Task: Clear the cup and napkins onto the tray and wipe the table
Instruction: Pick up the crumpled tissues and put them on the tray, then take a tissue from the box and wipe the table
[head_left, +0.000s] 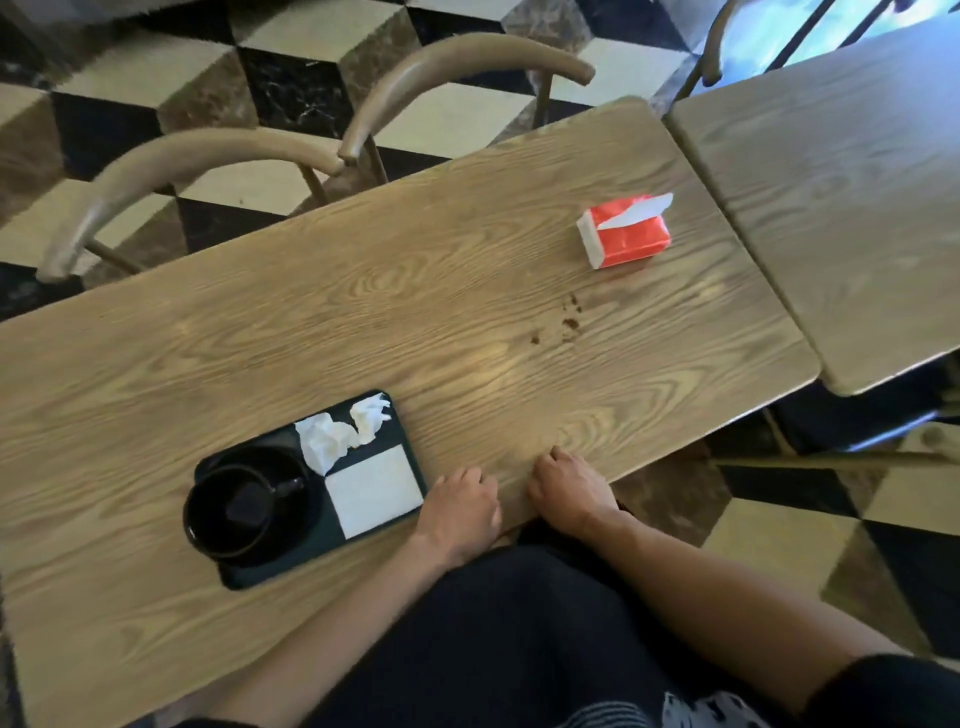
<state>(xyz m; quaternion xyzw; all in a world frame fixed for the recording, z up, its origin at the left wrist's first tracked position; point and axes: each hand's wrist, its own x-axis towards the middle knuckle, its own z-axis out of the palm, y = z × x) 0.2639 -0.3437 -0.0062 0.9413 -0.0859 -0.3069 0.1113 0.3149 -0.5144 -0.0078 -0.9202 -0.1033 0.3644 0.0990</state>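
1. The dark tray (291, 564) sits on the desk (363, 312), carrying a black cup (231, 512), two crumpled napkins (340, 434) and a flat white napkin (374, 491).
2. The left hand (460, 512) rests by the tray's right edge, fingers loosely curled, holding nothing.
3. The right hand (569, 491) lies just beside it on the desk edge, likewise empty.
4. Brown spill spots (569, 322) mark the desk near a red tissue pack (626, 234).

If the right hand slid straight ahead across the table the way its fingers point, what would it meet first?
Probably the brown stains: the right hand rests at the table's near edge, fingers pointing away from the person. The red tissue pack lies beyond. The exact line is uncertain.
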